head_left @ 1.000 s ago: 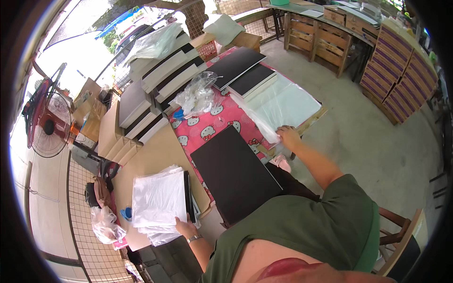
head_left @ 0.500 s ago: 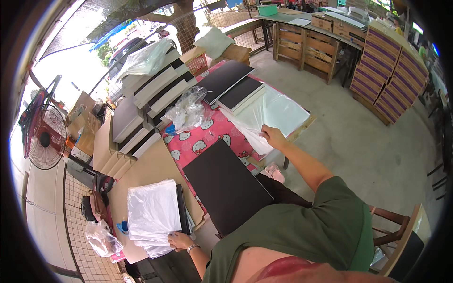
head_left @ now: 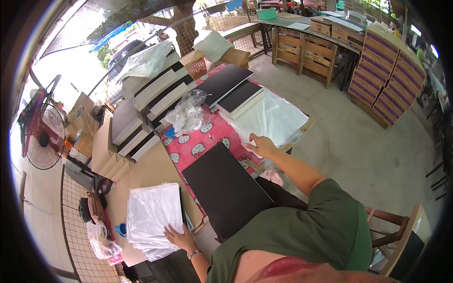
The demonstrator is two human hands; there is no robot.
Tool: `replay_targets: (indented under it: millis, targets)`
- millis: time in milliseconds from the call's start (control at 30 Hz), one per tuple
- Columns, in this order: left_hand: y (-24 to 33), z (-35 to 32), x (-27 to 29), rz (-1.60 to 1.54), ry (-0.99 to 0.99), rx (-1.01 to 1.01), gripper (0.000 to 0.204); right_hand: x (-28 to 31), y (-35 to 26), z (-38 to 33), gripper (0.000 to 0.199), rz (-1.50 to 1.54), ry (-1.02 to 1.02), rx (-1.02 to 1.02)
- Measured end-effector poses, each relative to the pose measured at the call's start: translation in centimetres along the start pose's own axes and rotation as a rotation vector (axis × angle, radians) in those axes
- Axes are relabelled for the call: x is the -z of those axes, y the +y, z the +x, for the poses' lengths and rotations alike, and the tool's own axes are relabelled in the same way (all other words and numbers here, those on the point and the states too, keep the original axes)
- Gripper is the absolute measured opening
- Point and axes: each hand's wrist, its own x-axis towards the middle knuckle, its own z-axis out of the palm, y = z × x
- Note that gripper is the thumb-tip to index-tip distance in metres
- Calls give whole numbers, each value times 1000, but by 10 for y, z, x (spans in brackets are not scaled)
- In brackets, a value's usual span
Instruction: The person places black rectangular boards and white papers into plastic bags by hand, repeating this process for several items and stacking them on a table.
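My left hand [head_left: 179,237] rests with fingers spread on the near edge of a pile of plastic-wrapped sheets [head_left: 153,207], where a dark edge shows on the right side. My right hand [head_left: 262,147] is closed on the near corner of a clear plastic sleeve [head_left: 271,118], the top one of a flat pile; its film is creased toward my fingers. A large black board [head_left: 226,186] lies in front of me, partly over my lap and the pink patterned cloth [head_left: 198,148], touched by neither hand.
Beyond the cloth lie black-covered books [head_left: 229,87] and crumpled clear plastic [head_left: 186,113]. Tall stacks of thick black-and-white books [head_left: 163,87] stand at the far left, near a fan [head_left: 45,139]. Striped cartons [head_left: 384,75] are piled at the right, and a wooden chair [head_left: 391,231] stands behind me.
My right hand has drawn the sleeve's corner nearer and to the left. My left hand has opened out from a curled shape and lies flatter on the wrapped pile.
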Motion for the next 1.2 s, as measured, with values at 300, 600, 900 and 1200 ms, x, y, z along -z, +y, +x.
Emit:
replay_targets:
  millis: [300, 600, 900, 1200]
  targets:
    - [30, 7, 12, 114, -217, 183, 36, 9, -53, -64, 37, 199, -242, 13]
    - [204, -4, 78, -1678, -780, 9, 28, 5, -168, -76, 20, 630, -525, 362]
    - [183, 13, 84, -1639, -706, -47, 19, 30, -142, -80, 24, 783, -623, 245]
    - [198, 14, 98, -1518, -982, 169, 3, 48, -170, -75, 26, 702, -428, 198]
